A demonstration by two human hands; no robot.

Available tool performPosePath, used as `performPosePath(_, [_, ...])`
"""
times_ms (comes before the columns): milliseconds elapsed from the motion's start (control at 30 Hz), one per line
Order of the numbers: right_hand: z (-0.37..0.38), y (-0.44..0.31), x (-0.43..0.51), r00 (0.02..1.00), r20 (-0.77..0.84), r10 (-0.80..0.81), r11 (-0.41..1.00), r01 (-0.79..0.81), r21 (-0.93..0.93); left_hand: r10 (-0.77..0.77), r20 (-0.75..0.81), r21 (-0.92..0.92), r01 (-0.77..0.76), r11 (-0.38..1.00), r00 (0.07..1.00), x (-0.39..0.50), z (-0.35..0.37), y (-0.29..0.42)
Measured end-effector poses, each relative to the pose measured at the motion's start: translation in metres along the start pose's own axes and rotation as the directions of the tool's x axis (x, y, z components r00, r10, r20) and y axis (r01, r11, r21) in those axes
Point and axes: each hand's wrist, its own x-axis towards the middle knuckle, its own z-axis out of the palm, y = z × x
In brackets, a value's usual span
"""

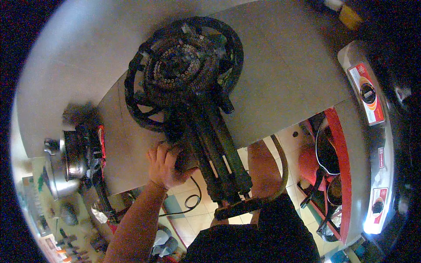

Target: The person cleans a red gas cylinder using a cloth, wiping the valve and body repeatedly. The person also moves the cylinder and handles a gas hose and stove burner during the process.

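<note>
A blackened cast-iron gas burner (190, 69) fills the middle of the view, with a ring frame around its round, many-holed head. Its parallel pipes (213, 141) reach toward me past the counter's near edge and end in a crossbar close to my dark clothing. My left hand (166, 166) comes in from the lower left and grips a dark part on the left of the burner, its fingers and thumb curled about it. The exact grip is partly lost in shadow. My right hand is out of view.
A grey countertop (283, 72) lies under the burner. A metal pot (72, 154) stands at left on a dark stove. At right is a stove front with knobs (368, 93), and pans (329, 148) sit on a red-edged shelf below. A hose (281, 154) hangs near my right side above the tiled floor.
</note>
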Motion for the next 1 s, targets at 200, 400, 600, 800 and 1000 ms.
performPosePath(200, [0.018,-0.018,-0.016,1.0,0.016,0.009,0.995,-0.011,0.102,-0.047,0.028,-0.035,0.047,0.998,0.999,0.003,-0.002,0.001])
performPosePath(400, [0.029,-0.024,-0.038,0.998,0.018,0.066,0.974,-0.068,0.215,-0.049,-0.018,-0.037,0.049,0.998,0.999,0.006,-0.007,0.001])
performPosePath(600, [0.054,-0.009,-0.079,0.988,0.043,0.151,0.923,-0.157,0.352,-0.097,0.056,-0.098,0.103,0.99,0.994,-0.002,0.009,-0.01])
performPosePath(800, [0.083,0.013,-0.1,0.963,0.034,0.267,0.849,-0.252,0.464,-0.011,-0.014,-0.21,0.007,0.978,1.0,-0.004,0.009,-0.012])
performPosePath(1000, [0.094,0.011,-0.121,0.947,0.081,0.31,0.767,-0.3,0.567,-0.018,0.157,-0.099,0.034,0.995,0.987,0.009,-0.009,-0.013])
